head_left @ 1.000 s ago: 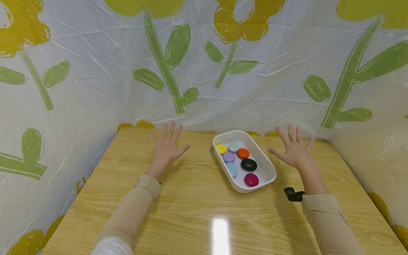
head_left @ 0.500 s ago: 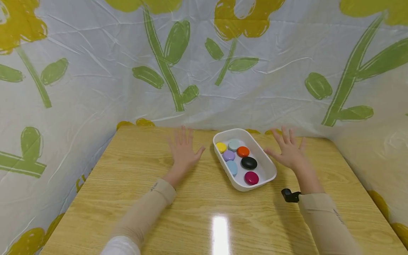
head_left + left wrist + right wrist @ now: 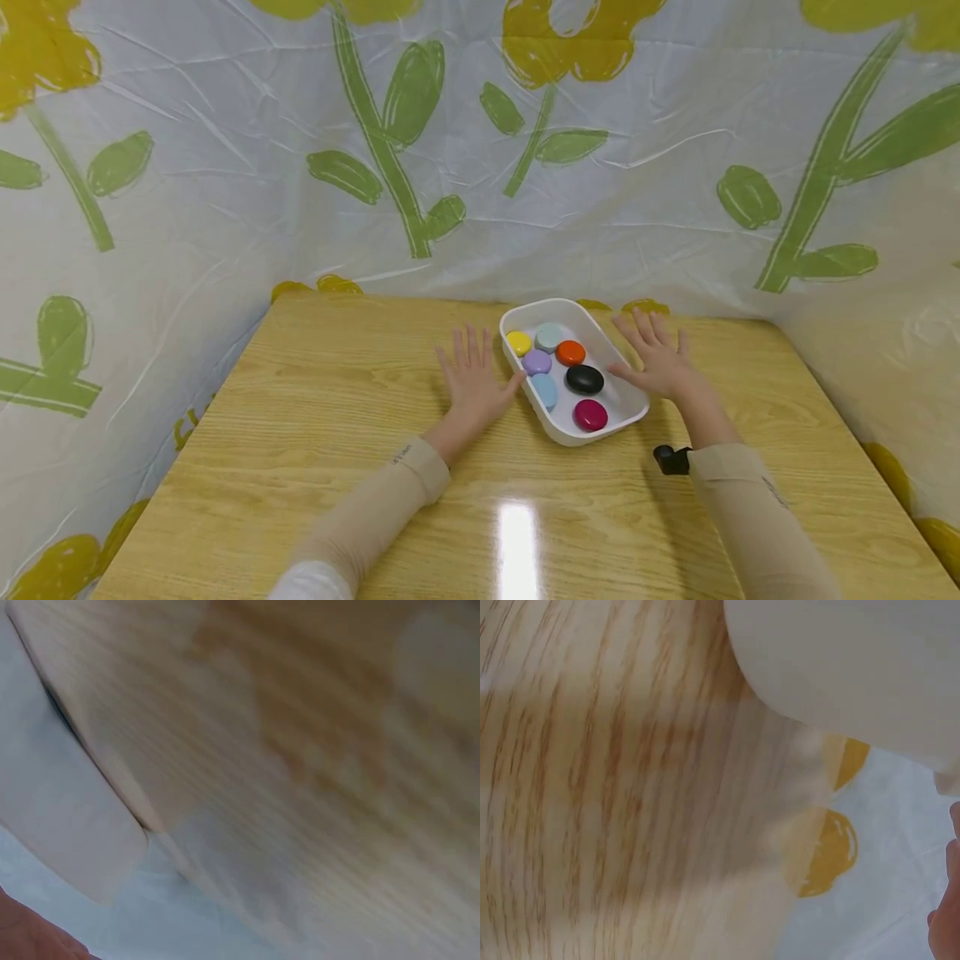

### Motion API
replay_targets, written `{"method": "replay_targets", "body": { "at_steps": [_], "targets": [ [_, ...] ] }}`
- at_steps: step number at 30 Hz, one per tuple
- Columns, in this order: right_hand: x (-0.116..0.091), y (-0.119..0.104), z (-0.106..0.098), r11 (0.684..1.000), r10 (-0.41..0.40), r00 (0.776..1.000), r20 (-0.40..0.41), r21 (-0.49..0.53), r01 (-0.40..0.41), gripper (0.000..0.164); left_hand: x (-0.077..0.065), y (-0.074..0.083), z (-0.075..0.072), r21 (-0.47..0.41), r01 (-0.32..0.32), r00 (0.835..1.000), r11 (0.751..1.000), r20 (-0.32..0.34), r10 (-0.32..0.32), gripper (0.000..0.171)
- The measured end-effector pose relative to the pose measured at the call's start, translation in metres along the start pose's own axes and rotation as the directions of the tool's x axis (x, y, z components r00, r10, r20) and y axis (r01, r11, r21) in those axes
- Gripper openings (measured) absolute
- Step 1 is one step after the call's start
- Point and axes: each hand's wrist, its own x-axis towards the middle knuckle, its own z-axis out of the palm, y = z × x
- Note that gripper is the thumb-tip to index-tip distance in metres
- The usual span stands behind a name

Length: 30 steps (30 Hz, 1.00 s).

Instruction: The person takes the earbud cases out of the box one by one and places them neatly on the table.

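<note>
A white plastic tray (image 3: 617,406) lies at a slant on the table in the head view. In it sit smooth rounded pebble-like pieces, among them a black one (image 3: 584,380), a crimson one (image 3: 591,415), an orange one (image 3: 571,352) and a yellow one (image 3: 518,342). My left hand (image 3: 476,390) is at the tray's left side, fingers spread, thumb tip right at the rim. On the other side my right hand (image 3: 662,365) is spread too, its thumb overlapping the right rim. The tray's pale wall (image 3: 840,667) fills the upper right of the right wrist view. Both hands hold nothing.
The wooden table (image 3: 360,392) runs back to a white hanging sheet (image 3: 637,225) printed with yellow flowers and green stems. Similar sheeting encloses both sides. A black wrist-worn device (image 3: 670,460) juts out from the right sleeve (image 3: 750,508).
My left hand has moved right, over to the tray's left side. My right hand has shifted a little left, its thumb now overlapping the rim. The tray and its pieces have stayed in place.
</note>
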Motion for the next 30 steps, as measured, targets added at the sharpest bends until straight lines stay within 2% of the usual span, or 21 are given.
{"method": "replay_targets", "body": {
  "at_steps": [8, 13, 19, 25, 30],
  "targets": [
    [0.008, -0.002, 0.004, 1.0, -0.022, 0.999, 0.044, -0.017, 0.023, 0.081, -0.007, 0.021, 0.01, -0.079, 0.002, 1.0, 0.997, -0.013, -0.003, 0.092],
    [0.015, 0.0, 0.009, 0.999, -0.045, 0.998, 0.049, -0.028, 0.046, 0.08, -0.007, 0.035, 0.014, -0.151, 0.042, 0.999, 0.988, 0.008, -0.042, 0.095],
    [0.021, 0.001, 0.018, 0.997, -0.048, 0.998, 0.052, -0.057, 0.051, 0.078, -0.005, 0.051, 0.013, -0.148, 0.127, 0.99, 0.981, 0.079, -0.116, 0.098],
    [0.026, 0.003, 0.02, 0.998, -0.018, 0.996, 0.087, -0.054, 0.023, 0.073, -0.005, 0.058, 0.013, -0.146, 0.162, 0.985, 0.976, 0.084, -0.151, 0.096],
    [0.026, 0.003, 0.02, 0.998, -0.008, 0.993, 0.117, -0.06, 0.016, 0.07, -0.007, 0.06, 0.013, -0.159, 0.184, 0.979, 0.97, 0.118, -0.166, 0.094]
  ]
}}
